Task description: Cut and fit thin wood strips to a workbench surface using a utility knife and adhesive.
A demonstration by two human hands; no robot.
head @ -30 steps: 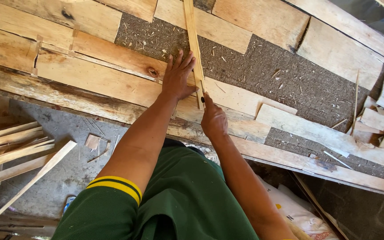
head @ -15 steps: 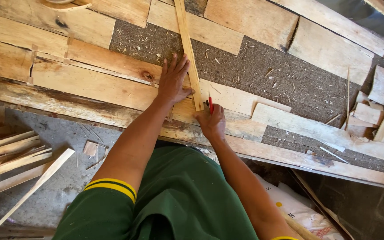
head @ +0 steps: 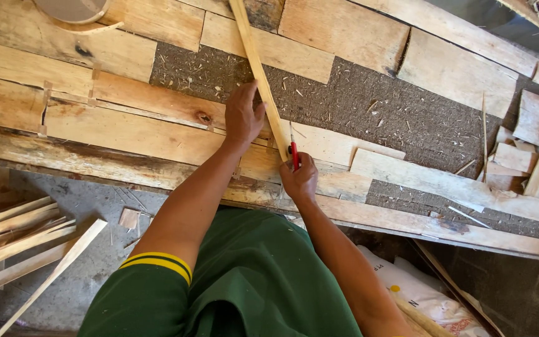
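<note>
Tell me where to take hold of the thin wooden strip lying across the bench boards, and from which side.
Press down on the thin wooden strip from above, just beyond the left hand. It lies flat and narrow on the boards, leaving little edge for a side grip, and the right hand works a red tool at its near end.

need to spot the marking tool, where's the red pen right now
In the head view, just right of centre, the red pen is gripped in the right hand, its tip against the right edge of the thin wooden strip that the left hand presses down.
</note>
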